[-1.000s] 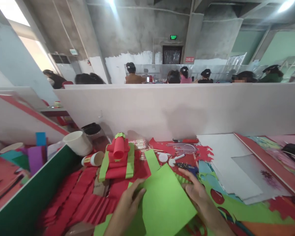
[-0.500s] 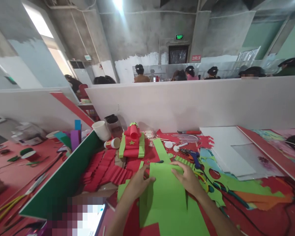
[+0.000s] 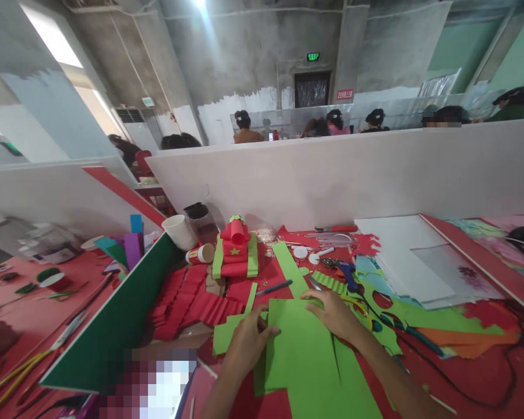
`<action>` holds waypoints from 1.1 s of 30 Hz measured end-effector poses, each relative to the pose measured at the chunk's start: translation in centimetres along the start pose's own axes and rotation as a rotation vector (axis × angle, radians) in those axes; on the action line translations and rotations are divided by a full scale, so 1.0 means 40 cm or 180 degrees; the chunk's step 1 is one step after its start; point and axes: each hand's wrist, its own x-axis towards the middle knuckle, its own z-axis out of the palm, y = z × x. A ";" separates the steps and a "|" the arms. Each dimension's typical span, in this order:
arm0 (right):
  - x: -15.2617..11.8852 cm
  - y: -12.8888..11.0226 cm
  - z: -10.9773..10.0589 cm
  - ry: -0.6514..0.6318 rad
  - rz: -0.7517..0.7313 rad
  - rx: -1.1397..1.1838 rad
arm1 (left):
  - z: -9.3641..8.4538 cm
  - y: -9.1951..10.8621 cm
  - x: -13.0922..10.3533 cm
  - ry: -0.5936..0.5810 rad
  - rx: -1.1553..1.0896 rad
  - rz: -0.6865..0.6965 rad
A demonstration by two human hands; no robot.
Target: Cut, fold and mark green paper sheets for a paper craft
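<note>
A sheet of light green paper (image 3: pixel 303 343) lies in front of me over other green and red pieces, with a narrow slit near its right side. My left hand (image 3: pixel 250 338) is at the sheet's left edge, its fingers curled and its thumb on the paper. At the upper right edge, my right hand (image 3: pixel 334 314) has thumb and fingers closed on the sheet. Scissors (image 3: pixel 317 284) with yellow handles lie partly hidden beyond that hand. Behind the sheet are a dark pen (image 3: pixel 274 288) and a green paper strip (image 3: pixel 288 262).
A red and green paper tank model (image 3: pixel 234 253) stands at the back, beside pleated red paper (image 3: pixel 192 299). A blue glue gun (image 3: pixel 347 274), green scraps (image 3: pixel 388 314) and white sheets (image 3: pixel 397 250) lie right. A green board (image 3: pixel 113 317) borders the left; a white partition (image 3: pixel 332 174) stands behind.
The green sheet has come down flatter and turned slightly, its lower left corner now showing. Both hands have moved a little lower with it. The pen and scissor tip are more exposed.
</note>
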 end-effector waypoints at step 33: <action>-0.066 -0.052 -0.039 0.1226 -0.1379 0.0481 | 0.014 0.053 -0.062 0.1440 -0.1586 0.0928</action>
